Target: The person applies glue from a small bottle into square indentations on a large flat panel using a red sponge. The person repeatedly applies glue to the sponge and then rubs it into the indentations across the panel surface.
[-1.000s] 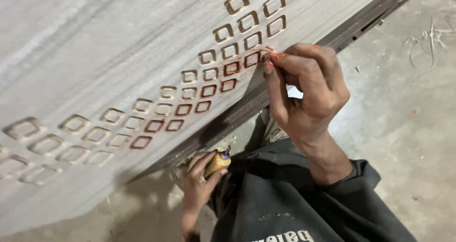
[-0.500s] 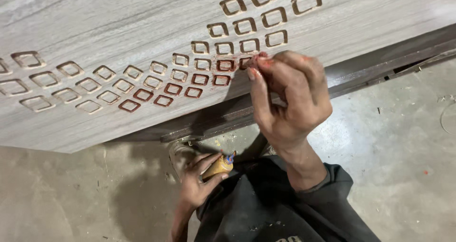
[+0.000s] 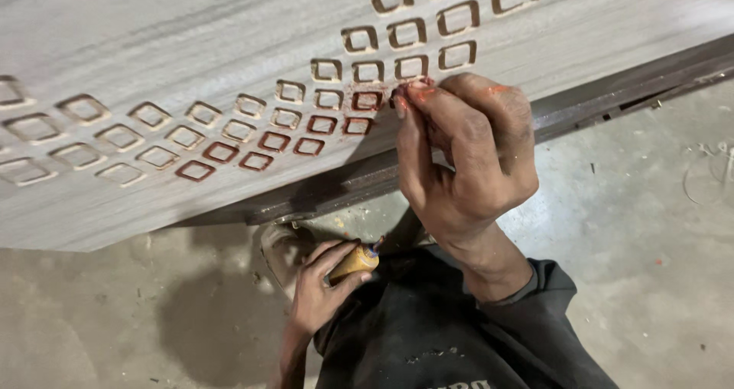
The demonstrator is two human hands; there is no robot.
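Two hands are busy at a long pale wood-grain panel (image 3: 191, 37) that slopes across the upper part of the view, resting on a dark metal frame (image 3: 612, 91) along its lower edge. Rows of small rounded-square grooves (image 3: 298, 106) are cut into its face — those nearest the lower edge are filled with a red-brown colour, the rows above show bare light wood.

At the panel's lower edge, the right hand (image 3: 466, 160) has its fingers bunched together, the stained fingertips (image 3: 417, 91) pressed against the board just beside a coloured square; whether they pinch anything between them I cannot tell.

Below, well apart from the panel, the left hand (image 3: 325, 282) grasps a small yellowish tube (image 3: 355, 261) — its tip points toward the dark sleeve (image 3: 520, 297) of the right arm. What the tube contains cannot be seen. Under everything lies a grey concrete floor (image 3: 650, 244).
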